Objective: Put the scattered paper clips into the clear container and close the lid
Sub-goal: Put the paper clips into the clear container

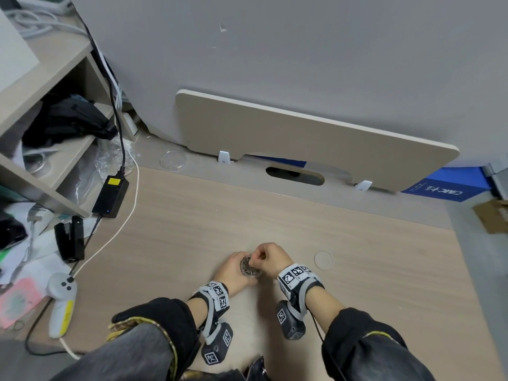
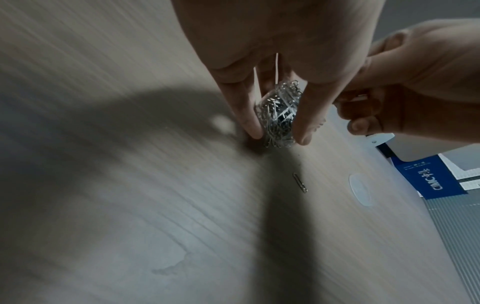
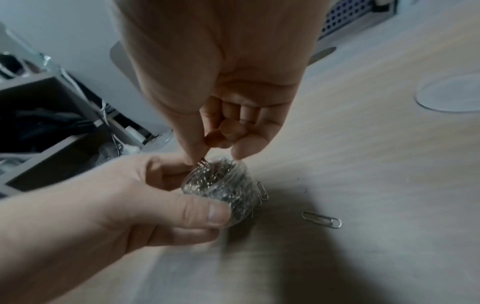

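A small clear container [image 3: 221, 189], packed with silver paper clips, sits near the front of a wooden desk [image 1: 192, 215]. The left hand [image 3: 124, 197] grips its sides. The right hand [image 3: 223, 115] pinches a clip [image 3: 202, 160] at its open mouth. One loose clip [image 3: 322, 219] lies just beside; the lid [image 1: 323, 260] lies nearby.

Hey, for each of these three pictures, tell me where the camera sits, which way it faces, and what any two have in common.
Head: worn on the head, looking forward and down at the desk; both sleeves, wrist rigs, left hand and right hand show.
Left wrist: looks along the left hand's fingers gripping the clear container of paper clips.
Right wrist: looks along the right hand's fingers pinching a clip at the container's mouth; left hand shows.
Shared: both wrist views show a loose paper clip and the lid on the desk.
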{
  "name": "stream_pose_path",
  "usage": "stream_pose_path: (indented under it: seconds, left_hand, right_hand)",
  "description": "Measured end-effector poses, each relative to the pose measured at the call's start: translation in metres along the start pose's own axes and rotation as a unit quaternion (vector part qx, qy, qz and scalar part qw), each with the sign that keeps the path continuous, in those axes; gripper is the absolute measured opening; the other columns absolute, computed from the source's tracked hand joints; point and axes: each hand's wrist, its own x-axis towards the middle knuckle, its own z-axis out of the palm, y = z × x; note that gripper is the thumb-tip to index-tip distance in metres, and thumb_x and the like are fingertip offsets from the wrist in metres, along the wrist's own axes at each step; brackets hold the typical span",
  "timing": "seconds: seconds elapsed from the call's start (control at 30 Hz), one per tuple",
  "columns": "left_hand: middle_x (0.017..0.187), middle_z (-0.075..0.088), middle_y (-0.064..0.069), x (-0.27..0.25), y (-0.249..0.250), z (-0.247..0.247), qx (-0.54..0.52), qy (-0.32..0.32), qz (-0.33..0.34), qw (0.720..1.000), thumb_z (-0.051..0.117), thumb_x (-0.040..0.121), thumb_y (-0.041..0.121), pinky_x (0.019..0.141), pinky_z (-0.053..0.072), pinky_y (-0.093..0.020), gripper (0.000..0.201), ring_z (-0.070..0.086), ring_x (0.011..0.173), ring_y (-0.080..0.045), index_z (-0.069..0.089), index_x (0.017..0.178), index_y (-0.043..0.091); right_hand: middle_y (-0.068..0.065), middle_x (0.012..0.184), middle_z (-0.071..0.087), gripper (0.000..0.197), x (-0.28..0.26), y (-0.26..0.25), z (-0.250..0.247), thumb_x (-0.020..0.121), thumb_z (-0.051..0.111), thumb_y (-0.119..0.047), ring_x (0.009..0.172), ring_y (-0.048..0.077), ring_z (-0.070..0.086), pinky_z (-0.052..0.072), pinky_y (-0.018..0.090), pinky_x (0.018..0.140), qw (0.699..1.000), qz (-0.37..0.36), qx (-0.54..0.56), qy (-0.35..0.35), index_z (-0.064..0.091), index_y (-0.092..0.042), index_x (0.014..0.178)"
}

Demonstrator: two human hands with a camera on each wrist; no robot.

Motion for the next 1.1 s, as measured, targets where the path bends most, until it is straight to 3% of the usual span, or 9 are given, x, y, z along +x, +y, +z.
stream_pose_path:
  seconds: [0.07, 0.17, 0.27, 0.33, 0.4, 0.47, 0.77, 0.97, 1.1]
  left_hand:
    - [0.113, 0.061, -0.002, 0.0, 0.003, -0.001, -0.009, 0.0, 0.003, 1.0, 0.086, 0.054, 0.018, 0.093, 0.051, -0.033, 0.062, 0.064, 0.1, -0.019, 0.063, 0.111, 0.022]
    - [0.113, 0.062, -0.001, 0.001, 0.002, -0.007, -0.014, 0.013, 0.0, 1.0, 0.084, 0.049, 0.026, 0.096, 0.051, -0.035, 0.063, 0.064, 0.102, -0.018, 0.061, 0.108, 0.026]
    - [0.116, 0.062, 0.001, 0.001, -0.004, -0.014, -0.003, 0.028, -0.014, 0.999, 0.084, 0.049, 0.028, 0.103, 0.047, -0.034, 0.072, 0.062, 0.108, -0.019, 0.061, 0.117, 0.02]
    - [0.118, 0.063, 0.0, 0.001, -0.006, -0.018, -0.001, 0.039, -0.022, 0.999, 0.086, 0.051, 0.026, 0.105, 0.046, -0.034, 0.075, 0.061, 0.11, -0.019, 0.061, 0.121, 0.017]
    - [0.119, 0.064, -0.002, 0.0, -0.007, -0.02, -0.002, 0.043, -0.025, 0.999, 0.085, 0.05, 0.028, 0.104, 0.046, -0.034, 0.076, 0.062, 0.11, -0.019, 0.06, 0.122, 0.016]
    - [0.118, 0.064, -0.001, -0.001, -0.008, -0.021, -0.003, 0.041, -0.029, 0.999, 0.084, 0.049, 0.031, 0.104, 0.046, -0.034, 0.077, 0.062, 0.109, -0.019, 0.06, 0.121, 0.018]
    - [0.115, 0.066, 0.001, -0.003, -0.012, -0.023, -0.012, 0.044, -0.04, 0.998, 0.08, 0.043, 0.037, 0.102, 0.049, -0.033, 0.079, 0.064, 0.105, -0.017, 0.06, 0.118, 0.021]
    - [0.114, 0.067, 0.003, -0.003, -0.014, -0.026, -0.024, 0.042, -0.053, 0.997, 0.078, 0.036, 0.046, 0.101, 0.05, -0.034, 0.086, 0.066, 0.104, -0.016, 0.06, 0.117, 0.025]
    - [0.113, 0.068, 0.002, -0.004, -0.013, -0.029, -0.03, 0.046, -0.054, 0.997, 0.08, 0.039, 0.042, 0.1, 0.051, -0.035, 0.083, 0.066, 0.103, -0.016, 0.059, 0.117, 0.023]
  right_hand:
    - [-0.006, 0.072, 0.066, 0.018, 0.0, 0.001, 0.001, 0.08, 0.069, -0.018, 0.07, 0.012, 0.062, 0.053, 0.029, 0.072, 1.0, 0.001, -0.016, 0.006, 0.061, -0.026, 0.065]
    - [-0.009, 0.068, 0.063, 0.014, 0.0, 0.012, -0.007, 0.085, 0.064, -0.02, 0.062, 0.01, 0.058, 0.051, 0.032, 0.064, 0.997, 0.029, 0.045, 0.057, 0.064, -0.024, 0.071]
    - [-0.004, 0.074, 0.064, 0.009, -0.004, 0.031, -0.018, 0.084, 0.06, -0.023, 0.074, 0.018, 0.062, 0.05, 0.032, 0.071, 0.989, 0.083, 0.004, 0.119, 0.062, -0.022, 0.076]
    - [-0.002, 0.082, 0.064, 0.004, -0.013, 0.041, -0.016, 0.083, 0.059, -0.027, 0.079, 0.019, 0.061, 0.045, 0.025, 0.072, 0.986, 0.108, -0.107, 0.072, 0.06, -0.024, 0.081]
    - [-0.001, 0.092, 0.066, 0.011, -0.021, 0.05, -0.005, 0.081, 0.062, -0.034, 0.083, 0.019, 0.06, 0.045, 0.025, 0.074, 0.973, 0.115, -0.199, 0.003, 0.061, -0.024, 0.088]
    - [-0.001, 0.101, 0.067, 0.016, -0.025, 0.056, 0.008, 0.079, 0.063, -0.036, 0.092, 0.021, 0.063, 0.048, 0.027, 0.079, 0.964, 0.117, -0.24, -0.016, 0.063, -0.024, 0.09]
    - [0.004, 0.095, 0.07, 0.015, -0.009, 0.049, 0.015, 0.085, 0.056, -0.026, 0.09, 0.027, 0.066, 0.05, 0.028, 0.076, 0.967, 0.174, -0.176, 0.068, 0.067, -0.017, 0.09]
    - [0.004, 0.102, 0.068, 0.021, 0.008, 0.036, 0.022, 0.086, 0.054, -0.033, 0.094, 0.026, 0.064, 0.051, 0.031, 0.081, 0.968, 0.191, -0.138, 0.085, 0.062, -0.017, 0.097]
    - [0.002, 0.105, 0.063, 0.038, 0.015, 0.027, 0.033, 0.08, 0.062, -0.05, 0.097, 0.025, 0.063, 0.046, 0.029, 0.076, 0.97, 0.175, -0.145, 0.082, 0.06, -0.018, 0.1]
